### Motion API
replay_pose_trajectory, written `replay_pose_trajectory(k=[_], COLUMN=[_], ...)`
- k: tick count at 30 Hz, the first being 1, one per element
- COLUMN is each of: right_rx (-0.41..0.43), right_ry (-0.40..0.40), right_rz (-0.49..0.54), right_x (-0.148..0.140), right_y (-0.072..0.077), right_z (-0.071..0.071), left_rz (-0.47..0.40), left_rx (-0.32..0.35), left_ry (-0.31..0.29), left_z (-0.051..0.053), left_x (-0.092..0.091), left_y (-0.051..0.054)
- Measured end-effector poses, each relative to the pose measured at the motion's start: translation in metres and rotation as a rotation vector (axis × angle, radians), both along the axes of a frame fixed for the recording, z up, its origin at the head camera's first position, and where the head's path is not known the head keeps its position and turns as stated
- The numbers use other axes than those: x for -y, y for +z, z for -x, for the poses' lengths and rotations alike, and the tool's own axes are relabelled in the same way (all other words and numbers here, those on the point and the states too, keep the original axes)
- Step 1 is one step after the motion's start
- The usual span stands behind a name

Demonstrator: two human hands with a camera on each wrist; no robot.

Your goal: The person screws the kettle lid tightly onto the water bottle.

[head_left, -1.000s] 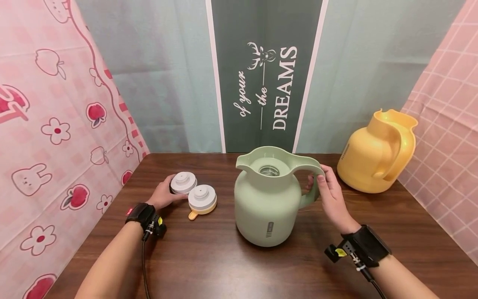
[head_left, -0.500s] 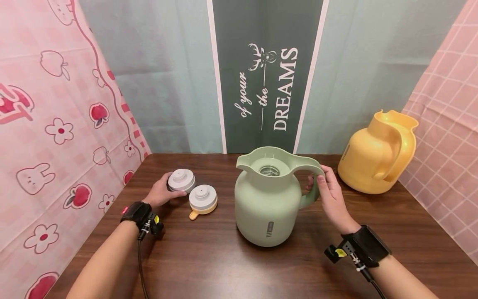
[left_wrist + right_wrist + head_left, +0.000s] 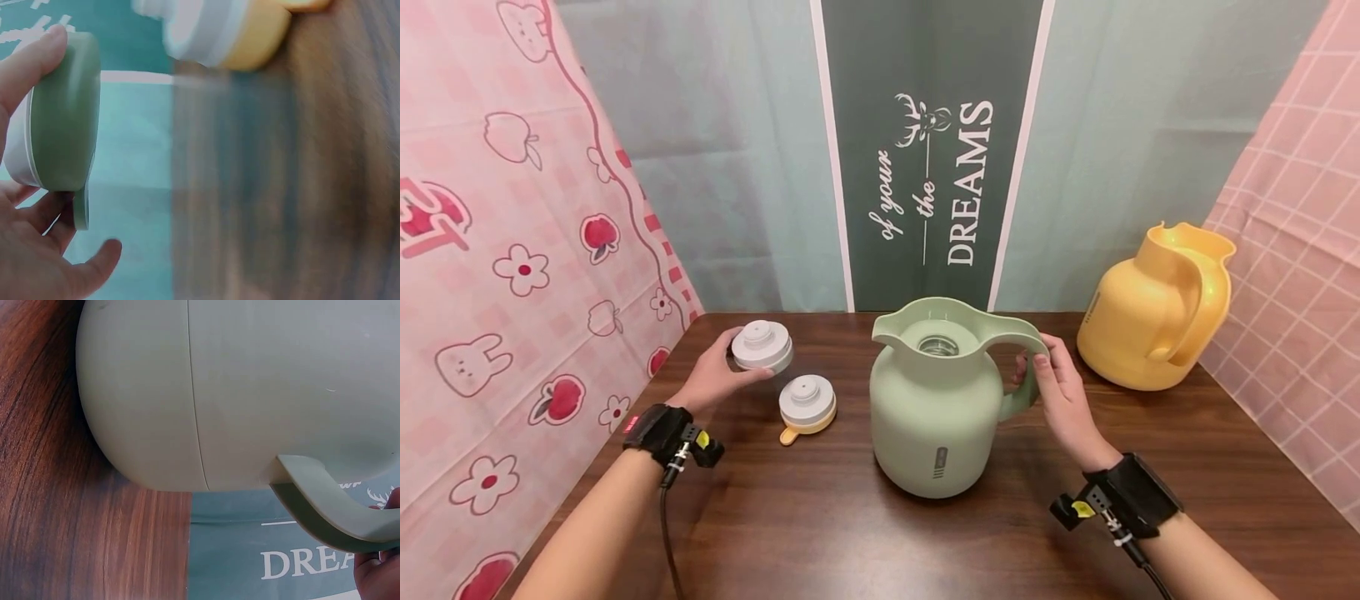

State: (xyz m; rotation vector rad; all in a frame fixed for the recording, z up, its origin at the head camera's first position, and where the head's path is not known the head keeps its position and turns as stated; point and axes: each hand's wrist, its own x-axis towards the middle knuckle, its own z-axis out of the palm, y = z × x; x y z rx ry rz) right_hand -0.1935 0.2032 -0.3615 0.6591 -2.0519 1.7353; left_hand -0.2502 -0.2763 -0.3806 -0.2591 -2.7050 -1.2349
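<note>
My left hand (image 3: 713, 374) grips a round lid (image 3: 762, 345) with a white top and holds it raised off the table. In the left wrist view this lid (image 3: 67, 112) shows a green rim and a small green tab, with the thumb against one edge. Just right of it a second lid (image 3: 807, 401), white over a yellow rim with a yellow tab, lies on the table. A green thermos jug (image 3: 932, 417) stands upright in the middle, its mouth uncovered. My right hand (image 3: 1064, 400) grips the jug's handle (image 3: 337, 509).
A yellow thermos jug (image 3: 1150, 308) stands at the back right, without a lid on its mouth. The brown wooden table (image 3: 850, 542) ends at hanging cloths: pink on the left, a green and teal curtain (image 3: 730, 167) behind, pink checks on the right.
My left hand has lifted the green-rimmed lid and moved it slightly up and left, apart from the yellow-rimmed lid. The right hand and green jug have stayed in place.
</note>
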Motion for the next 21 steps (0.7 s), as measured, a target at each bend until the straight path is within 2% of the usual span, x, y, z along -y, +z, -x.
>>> replay_pose_trajectory(k=[6,15,21], right_rx=[0.001,0.006,0.002], right_ry=[-0.001,0.0,0.017], right_rz=[0.003,-0.005,-0.012], right_x=[0.0,-0.001,-0.001], right_y=[-0.001,0.002,0.001], right_z=[-0.001,-0.001,-0.002], left_rz=[0.024,-0.015,-0.089], left_rx=[-0.099,-0.127,-0.155], left_ry=[-0.016,-0.102,-0.174], left_z=[-0.013,-0.028,-0.039], left_x=[-0.006,-0.025,-0.043], left_y=[0.027,0.066,0.091])
